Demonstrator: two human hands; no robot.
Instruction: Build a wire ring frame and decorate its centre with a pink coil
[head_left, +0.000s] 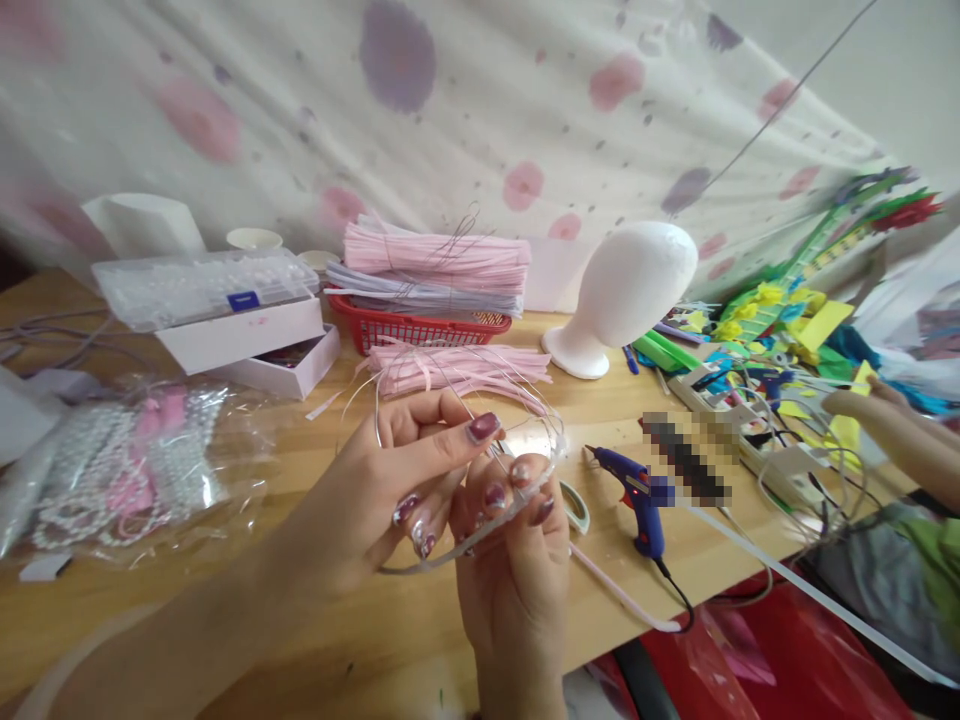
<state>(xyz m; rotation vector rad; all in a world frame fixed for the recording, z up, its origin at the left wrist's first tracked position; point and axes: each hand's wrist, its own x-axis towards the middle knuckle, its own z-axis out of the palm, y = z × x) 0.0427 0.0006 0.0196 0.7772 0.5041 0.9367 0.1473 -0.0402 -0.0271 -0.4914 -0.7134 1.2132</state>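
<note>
Above the front of the table, both hands hold a thin wire hoop frame (pixel 450 556), its near rim covered with a whitish strip. My left hand (pixel 405 460) is closed, thumb and forefinger pinching a thin wire near the middle of the hoop. Closed on the near rim, my right hand (pixel 517 540) has its fingertips pressed against the whitish strip. What exactly lies between the fingertips is partly hidden. Bare silvery wires arch up behind the hands, in front of a bundle of pink strips (pixel 465 368) on the table.
A blue glue gun (pixel 637 490) lies right of my hands, beside a roll of tape (pixel 575 508). Behind stand a white foam head (pixel 634 285) and a red basket (pixel 420 330) of strips. Bagged pearl beads (pixel 127 470) lie left. At right, another person's hand (pixel 862 405) holds yellow material.
</note>
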